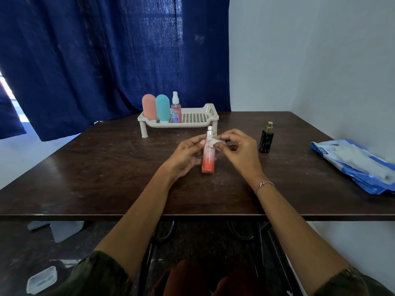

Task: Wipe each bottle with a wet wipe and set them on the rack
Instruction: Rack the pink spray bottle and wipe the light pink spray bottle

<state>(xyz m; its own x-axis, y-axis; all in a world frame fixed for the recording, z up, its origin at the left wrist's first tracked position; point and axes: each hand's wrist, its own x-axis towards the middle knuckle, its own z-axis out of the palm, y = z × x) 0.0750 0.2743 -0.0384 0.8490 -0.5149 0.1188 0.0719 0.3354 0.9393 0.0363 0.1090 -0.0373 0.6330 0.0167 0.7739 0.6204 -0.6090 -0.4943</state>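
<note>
Dark wooden table point(85, 178); navy curtain point(96, 60) behind; pale wall point(310, 60) at right.

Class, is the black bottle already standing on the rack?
No, the black bottle stands on the table, apart from the rack.

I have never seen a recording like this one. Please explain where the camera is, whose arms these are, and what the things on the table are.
One camera sits on a person's head and looks down, so both arms are that person's own. The left hand holds a slim pink-and-white spray bottle upright on the dark wooden table. The fingers of the right hand pinch a small white wet wipe against its neck. Behind, a cream plastic rack carries a pink rounded bottle, a teal rounded bottle and a clear spray bottle. A black bottle with a gold top stands at the right, near a blue-and-white wipe pack.
</note>
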